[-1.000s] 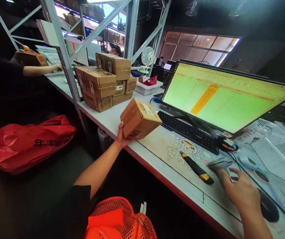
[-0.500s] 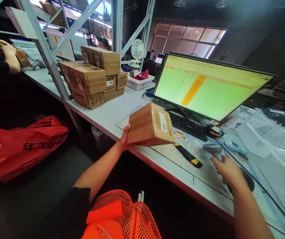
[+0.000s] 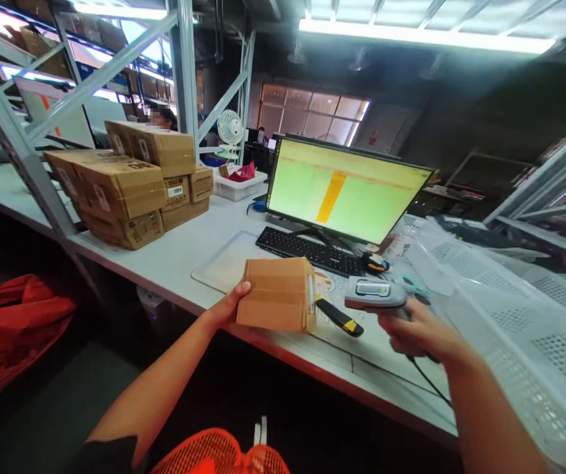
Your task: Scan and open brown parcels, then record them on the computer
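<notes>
My left hand (image 3: 231,304) grips a brown cardboard box (image 3: 274,294) by its left side, above the front edge of the desk. The box's labelled end is turned to the right and seen nearly edge-on. In my right hand (image 3: 418,329) is a grey barcode scanner (image 3: 374,291), its head pointing left at that end, with a gap between them. My fingers wrap its handle, and a cable hangs below. A black and yellow utility knife (image 3: 339,317) lies on the desk mat between box and scanner.
Stacked cardboard boxes (image 3: 125,187) stand at the left by a metal rack post. Behind my hands are a keyboard (image 3: 307,250), a lit monitor (image 3: 345,187) and a white basket (image 3: 238,186). White perforated crates (image 3: 505,322) crowd the right; a red bag (image 3: 16,336) lies lower left.
My right hand has lifted the scanner off the desk and brought it left toward the box. The box has turned so its label end faces the scanner. My view has swung right.
</notes>
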A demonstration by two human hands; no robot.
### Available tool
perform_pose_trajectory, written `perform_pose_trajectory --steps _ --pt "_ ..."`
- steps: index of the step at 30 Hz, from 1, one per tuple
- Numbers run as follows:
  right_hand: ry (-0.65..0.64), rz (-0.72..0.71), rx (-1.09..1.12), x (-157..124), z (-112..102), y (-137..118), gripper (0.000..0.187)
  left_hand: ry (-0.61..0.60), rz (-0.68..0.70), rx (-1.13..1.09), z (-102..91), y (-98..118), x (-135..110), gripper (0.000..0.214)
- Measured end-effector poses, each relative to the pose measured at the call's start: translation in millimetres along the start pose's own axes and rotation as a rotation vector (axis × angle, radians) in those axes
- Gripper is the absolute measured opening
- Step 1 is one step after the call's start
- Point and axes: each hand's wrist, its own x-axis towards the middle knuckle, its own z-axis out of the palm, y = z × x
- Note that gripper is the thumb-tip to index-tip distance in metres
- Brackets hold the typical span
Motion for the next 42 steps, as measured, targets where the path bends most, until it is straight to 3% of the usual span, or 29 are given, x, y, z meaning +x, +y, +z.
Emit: perform_pose_trajectory --steps 3,6,9,12,15,18,21,24,28,32,38,42 --pt "0.12 0.058 -0.36 23 15 19 0.042 0.066 -0.014 0.136 -1.5 29 -3 0.103" --pt "0.27 0.163 -0.663 39 31 38 0.038 0.129 -0.127 0.345 -9.1 62 -2 0.106" --pt "0.334 0.253 -0.763 43 43 47 0.049 0.156 -0.32 0.549 -14.4 90 5 0.105" --pt "0.327 0.293 -0.825 46 39 41 0.056 0.157 -0.462 0.75 -10.7 113 15 0.099" --pt "0.33 0.271 -0.863 62 24 26 0.054 0.188 -0.367 1.03 -2.0 128 23 0.088" --pt "0.301 0.183 -0.884 98 16 15 0.043 0.204 -0.042 1.184 2.9 131 20 0.085" --pt "0.19 0.105 -0.902 139 24 13 0.034 0.034 0.128 1.173 1.2 123 1 0.093" --pt "0.122 0.071 -0.931 170 33 14 0.041 -0.094 0.139 1.269 -2.1 111 -19 0.106" --pt "0.062 0.082 -0.971 193 32 11 0.043 -0.068 0.171 1.371 -1.4 104 -29 0.101" --pt "0.04 0.087 -0.982 207 30 1 0.043 -0.068 0.17 1.343 2.6 110 -21 0.095" --pt "0.069 0.083 -0.921 209 36 -19 0.044 -0.015 0.069 1.199 12.1 140 16 0.077" --pt "0.195 0.064 -0.874 173 29 -24 0.035 -0.046 -0.056 1.149 18.2 161 66 0.065"
